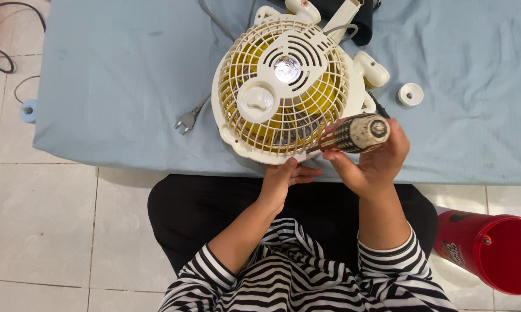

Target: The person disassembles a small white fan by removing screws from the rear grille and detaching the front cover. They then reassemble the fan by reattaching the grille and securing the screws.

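Bracing the cream plastic fan (283,86) with yellow blades at its near rim, the left hand (283,176) has fingers spread against it; the right hand (373,162) clamps a patterned-handled screwdriver (356,134) angled into the grille, on the blue-covered table (110,86).

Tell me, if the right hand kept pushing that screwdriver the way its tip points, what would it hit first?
The right hand grips a screwdriver whose shaft aims left and slightly down at the cream fan grille. It would meet the grille's lower rim first, probably where the left hand steadies it; depth is unclear.
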